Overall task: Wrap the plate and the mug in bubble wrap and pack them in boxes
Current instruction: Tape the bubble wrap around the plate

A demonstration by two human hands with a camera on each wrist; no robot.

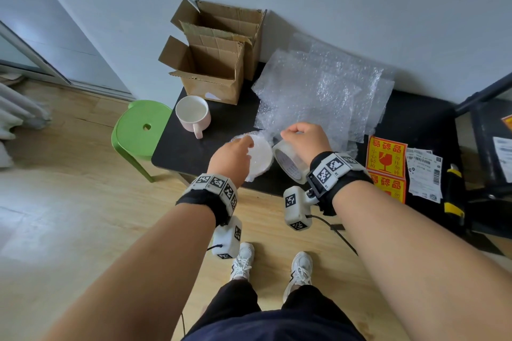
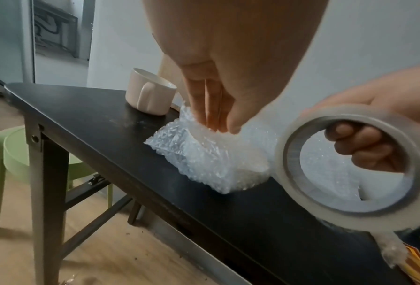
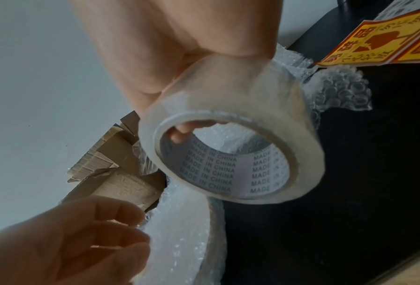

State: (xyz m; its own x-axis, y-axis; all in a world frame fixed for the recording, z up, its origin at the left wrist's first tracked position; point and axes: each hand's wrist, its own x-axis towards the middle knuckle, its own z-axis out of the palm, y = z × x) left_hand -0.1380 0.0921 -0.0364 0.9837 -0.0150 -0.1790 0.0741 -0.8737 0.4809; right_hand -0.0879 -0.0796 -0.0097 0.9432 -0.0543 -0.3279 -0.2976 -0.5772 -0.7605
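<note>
Head view, items listed from the near table edge outward.

1. Left hand: at 6 o'clock on the black table, fingers straight and close together, tips pressing down on the wrapped plate. Nothing is gripped.
2. Plate: round, white, covered in bubble wrap, lying flat by the near table edge under the left fingertips.
3. Right hand: just beside the plate at its 3 o'clock, fingers curled through the core of a roll of clear tape, holding it on edge. In the right wrist view a strip of tape runs from the roll down onto the wrapped plate.
4. Red and yellow fragile stickers: at 4 o'clock on the table, with white shipping labels just beside them to the right.
5. Mug: at 10 o'clock from the plate, upright, unwrapped, white inside, handle toward the near edge, standing apart from the plate.
6. Green stool: on the floor off the table's left end, at 9 o'clock.
7. Loose bubble wrap sheets: at 1 o'clock, spread in overlapping layers toward the wall.
8. Two cardboard boxes: at 11 o'clock behind the mug, flaps open, one directly behind the other, the far one against the wall.
</note>
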